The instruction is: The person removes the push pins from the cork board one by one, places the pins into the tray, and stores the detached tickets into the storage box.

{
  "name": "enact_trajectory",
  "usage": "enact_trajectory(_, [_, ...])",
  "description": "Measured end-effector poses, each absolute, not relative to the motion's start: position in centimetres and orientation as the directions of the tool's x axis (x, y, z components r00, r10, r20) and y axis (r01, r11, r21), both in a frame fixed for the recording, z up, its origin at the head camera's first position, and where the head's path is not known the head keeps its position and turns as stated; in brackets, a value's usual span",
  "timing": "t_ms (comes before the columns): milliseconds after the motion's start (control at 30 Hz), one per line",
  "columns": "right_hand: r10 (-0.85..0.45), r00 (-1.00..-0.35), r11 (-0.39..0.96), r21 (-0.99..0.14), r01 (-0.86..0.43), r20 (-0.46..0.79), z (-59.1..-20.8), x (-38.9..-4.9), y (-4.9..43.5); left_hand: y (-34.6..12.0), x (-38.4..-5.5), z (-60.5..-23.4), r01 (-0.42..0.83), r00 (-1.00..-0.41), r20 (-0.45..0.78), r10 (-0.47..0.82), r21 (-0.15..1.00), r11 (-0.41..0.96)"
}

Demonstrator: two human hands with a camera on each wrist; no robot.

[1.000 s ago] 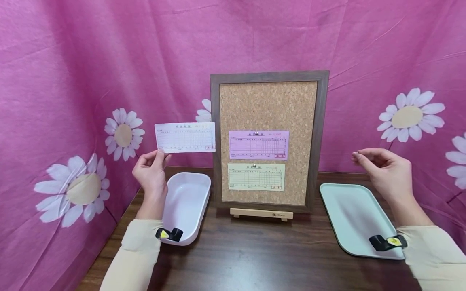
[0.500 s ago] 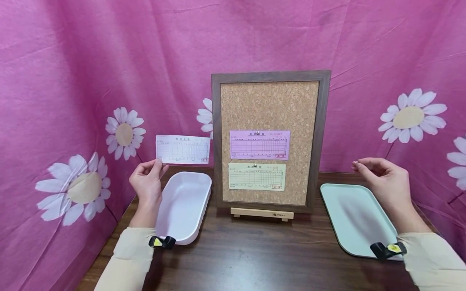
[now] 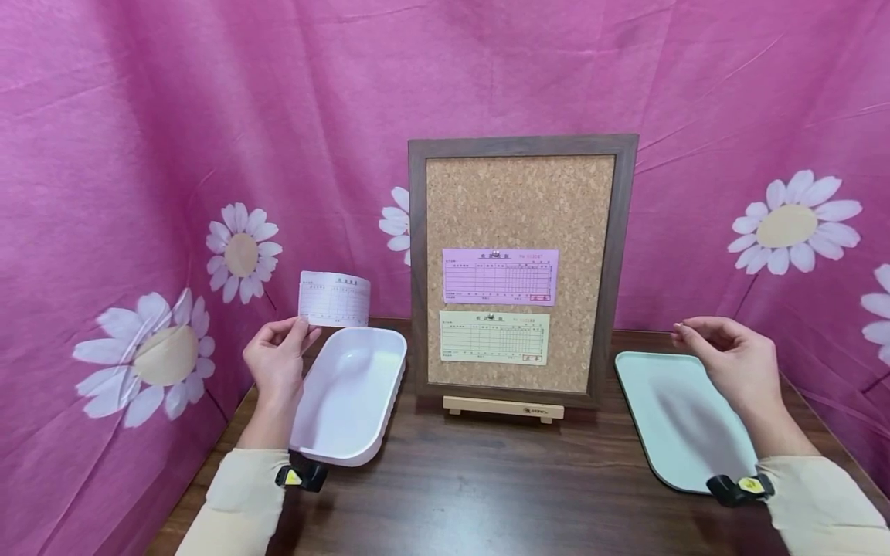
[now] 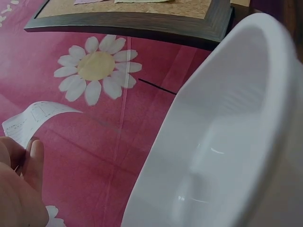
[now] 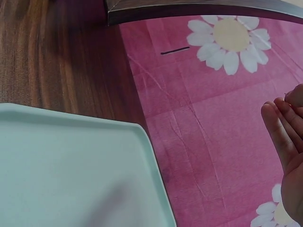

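Observation:
My left hand [image 3: 280, 357] pinches a white receipt slip [image 3: 334, 300] by its lower left corner, above the far left part of the white tub [image 3: 385, 409]. The slip's right end bends away, and its curl shows in the left wrist view. Over the pale green tray [image 3: 657, 428], my right hand [image 3: 742, 367] pinches a tiny push pin between thumb and fingertips; the fingers hide most of it. A purple receipt [image 3: 501, 278] and a pale green receipt [image 3: 494, 338] are pinned one above the other on the cork board [image 3: 518, 205].
The board's dark wooden frame [image 3: 627, 232] stands on a light wood easel [image 3: 502, 408] between tub and tray. Dark wooden table [image 3: 480, 479] lies in front. A pink flowered cloth [image 3: 334, 116] hangs behind and at the sides.
My left hand has come down and slightly left with the white receipt slip, whose right end has bent away. My right hand has sunk a little, still pinching the push pin.

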State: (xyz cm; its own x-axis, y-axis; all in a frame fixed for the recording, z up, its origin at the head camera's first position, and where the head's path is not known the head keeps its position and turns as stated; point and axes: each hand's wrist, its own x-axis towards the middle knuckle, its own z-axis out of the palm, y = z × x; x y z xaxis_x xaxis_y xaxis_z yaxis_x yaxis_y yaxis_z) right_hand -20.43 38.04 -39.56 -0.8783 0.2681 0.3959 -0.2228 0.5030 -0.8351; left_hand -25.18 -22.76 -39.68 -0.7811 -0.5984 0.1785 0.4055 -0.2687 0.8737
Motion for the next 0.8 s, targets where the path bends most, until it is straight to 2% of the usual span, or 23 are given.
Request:
enact_trajectory(300, [0.28,-0.881,0.513,-0.835,-0.2,0.383,-40.5,-20.6,38.2,-23.4,-24.2,-40.9,0.319,-0.804,0.123,-0.582,0.915,-0.248])
enact_trajectory(800, [0.28,-0.872,0.529,-0.823,-0.208,0.401,-41.9,-20.6,38.5,-25.3,-24.1,-42.9,0.101,-0.851,-0.005,-0.526,0.98,-0.173])
